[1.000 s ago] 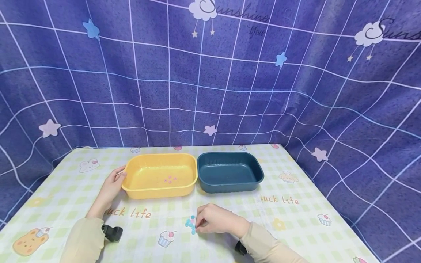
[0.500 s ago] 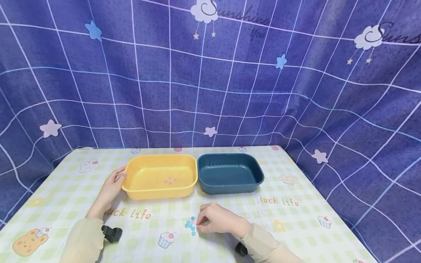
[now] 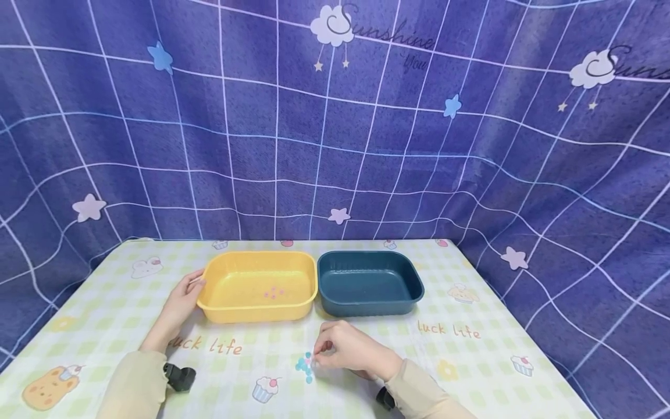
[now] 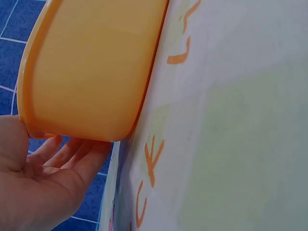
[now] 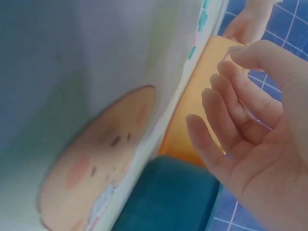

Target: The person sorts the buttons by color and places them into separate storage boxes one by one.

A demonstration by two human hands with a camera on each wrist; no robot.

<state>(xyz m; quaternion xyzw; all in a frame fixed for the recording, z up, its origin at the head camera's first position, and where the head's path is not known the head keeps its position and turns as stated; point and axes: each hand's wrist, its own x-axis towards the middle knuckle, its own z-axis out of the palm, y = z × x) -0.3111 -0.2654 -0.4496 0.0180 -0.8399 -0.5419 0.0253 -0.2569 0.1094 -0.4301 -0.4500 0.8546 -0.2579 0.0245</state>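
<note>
In the head view, my left hand [image 3: 180, 299] holds the left end of the yellow plastic basin [image 3: 256, 315], thumb at the rim and fingers against the outer wall. Several tiny pink beads [image 3: 274, 293] lie on that basin's floor. My right hand [image 3: 348, 349] is low over the table, just right of a small cluster of blue beads [image 3: 302, 365] with some pink among them. Its thumb and index fingertip meet; in the right wrist view a sliver of a pink bead [image 5: 225, 56] shows between them. The other fingers are loosely bent.
A dark teal basin [image 3: 369, 309] stands against the yellow one's right side. Both sit on a checked, cartoon-printed tablecloth [image 3: 230, 384]. Behind the table hangs a blue grid-patterned curtain [image 3: 251, 157]. A black wrist camera [image 3: 180, 377] is strapped at the left sleeve.
The head view has tilted slightly, so everything sits a little lower in it. My right hand has drawn slightly away from the bead cluster. My left hand keeps its place on the yellow basin.
</note>
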